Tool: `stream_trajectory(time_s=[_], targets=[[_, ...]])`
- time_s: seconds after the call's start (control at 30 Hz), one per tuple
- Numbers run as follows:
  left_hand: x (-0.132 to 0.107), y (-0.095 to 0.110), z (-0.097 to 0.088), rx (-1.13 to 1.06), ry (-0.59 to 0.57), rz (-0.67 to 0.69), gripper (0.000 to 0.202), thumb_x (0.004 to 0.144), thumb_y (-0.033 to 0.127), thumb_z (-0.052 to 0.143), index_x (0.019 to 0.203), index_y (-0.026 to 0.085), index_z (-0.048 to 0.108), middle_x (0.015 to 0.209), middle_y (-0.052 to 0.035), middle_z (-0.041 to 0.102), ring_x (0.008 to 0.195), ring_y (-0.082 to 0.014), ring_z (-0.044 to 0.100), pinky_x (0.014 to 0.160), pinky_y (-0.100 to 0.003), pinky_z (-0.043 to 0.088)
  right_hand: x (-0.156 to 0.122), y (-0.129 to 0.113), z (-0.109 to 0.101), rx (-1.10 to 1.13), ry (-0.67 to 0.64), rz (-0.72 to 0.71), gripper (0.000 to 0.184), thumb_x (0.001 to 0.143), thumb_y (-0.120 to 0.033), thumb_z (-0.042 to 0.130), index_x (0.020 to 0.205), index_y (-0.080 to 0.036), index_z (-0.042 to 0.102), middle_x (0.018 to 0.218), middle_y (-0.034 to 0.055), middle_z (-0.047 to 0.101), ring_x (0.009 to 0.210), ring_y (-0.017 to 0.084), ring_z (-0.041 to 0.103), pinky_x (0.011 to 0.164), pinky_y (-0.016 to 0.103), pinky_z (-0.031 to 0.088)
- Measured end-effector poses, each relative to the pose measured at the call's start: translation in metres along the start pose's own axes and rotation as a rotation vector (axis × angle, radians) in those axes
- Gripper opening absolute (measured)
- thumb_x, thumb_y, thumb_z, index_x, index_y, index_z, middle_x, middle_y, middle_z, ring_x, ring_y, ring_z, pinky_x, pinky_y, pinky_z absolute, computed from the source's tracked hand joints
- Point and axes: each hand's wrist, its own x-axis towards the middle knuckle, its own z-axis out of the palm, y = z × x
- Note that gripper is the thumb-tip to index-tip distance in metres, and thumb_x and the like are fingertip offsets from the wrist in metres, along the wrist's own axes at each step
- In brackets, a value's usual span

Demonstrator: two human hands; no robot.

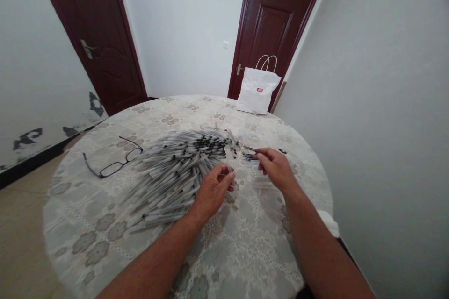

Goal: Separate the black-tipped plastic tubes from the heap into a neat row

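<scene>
A large heap of thin, translucent tubes with black ends lies fanned out on the table, just left of my hands. My left hand is closed at the right edge of the heap, thumb and fingers pinching a thin clear tube. Farther right, my right hand is closed in a pinch on a thin dark stick that points left. Below that hand lies a smaller row of clear tubes with dark ends, partly hidden by its fingers.
Black-framed glasses rest open on the left of the round table with a patterned cloth. A white paper bag stands at the far edge. A small black object lies beyond my right hand. A wall rises close on the right.
</scene>
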Motion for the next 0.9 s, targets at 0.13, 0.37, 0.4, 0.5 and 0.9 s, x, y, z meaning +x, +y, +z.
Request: stream_trajectory(time_s=[0.13, 0.37, 0.4, 0.5, 0.9], targets=[[-0.001, 0.001, 0.000, 0.027, 0.012, 0.030, 0.020, 0.090, 0.037, 0.061, 0.098, 0.020, 0.063, 0.091, -0.0018, 0.066, 0.083, -0.0165, 0.064, 0.071, -0.027, 0.055, -0.042, -0.006, 0.028, 0.020, -0.244, -0.176, 0.028, 0.091, -0.036, 0.062, 0.111, -0.020, 0.072, 0.089, 0.0040, 0.074, 0.069, 0.014, 0.064, 0.065, 0.026, 0.049], [0.000, 0.004, -0.001, 0.069, 0.013, 0.023, 0.021, 0.089, 0.037, 0.062, 0.102, 0.020, 0.058, 0.083, 0.0001, 0.065, 0.076, -0.0164, 0.066, 0.063, -0.026, 0.053, -0.049, -0.013, 0.039, -0.155, -0.273, -0.374, 0.016, 0.095, -0.024, 0.059, 0.106, -0.019, 0.070, 0.091, 0.0030, 0.072, 0.079, 0.014, 0.062, 0.074, 0.025, 0.046], [0.000, 0.005, -0.001, 0.069, 0.030, 0.020, 0.022, 0.089, 0.038, 0.062, 0.102, 0.020, 0.058, 0.082, 0.0002, 0.065, 0.075, -0.0165, 0.067, 0.062, -0.026, 0.053, -0.048, -0.010, 0.033, -0.210, -0.293, -0.404, 0.015, 0.095, -0.024, 0.059, 0.106, -0.019, 0.069, 0.093, 0.0038, 0.071, 0.082, 0.015, 0.063, 0.076, 0.026, 0.046], [0.001, 0.009, -0.002, 0.105, 0.091, 0.015, 0.021, 0.090, 0.039, 0.061, 0.096, 0.019, 0.059, 0.081, -0.0004, 0.066, 0.070, -0.0157, 0.067, 0.061, -0.025, 0.053, -0.040, 0.004, 0.010, -0.442, -0.321, -0.447, 0.015, 0.095, -0.022, 0.058, 0.105, -0.019, 0.069, 0.098, 0.0067, 0.070, 0.092, 0.018, 0.063, 0.083, 0.028, 0.045], [0.005, 0.013, -0.011, 0.209, 0.262, 0.077, 0.019, 0.090, 0.039, 0.062, 0.092, 0.019, 0.062, 0.072, 0.0008, 0.067, 0.060, -0.0147, 0.064, 0.056, -0.024, 0.052, -0.006, 0.067, -0.029, -0.964, -0.073, -0.050, 0.021, 0.096, -0.022, 0.055, 0.110, -0.021, 0.071, 0.112, 0.0104, 0.062, 0.100, 0.022, 0.063, 0.087, 0.029, 0.044]])
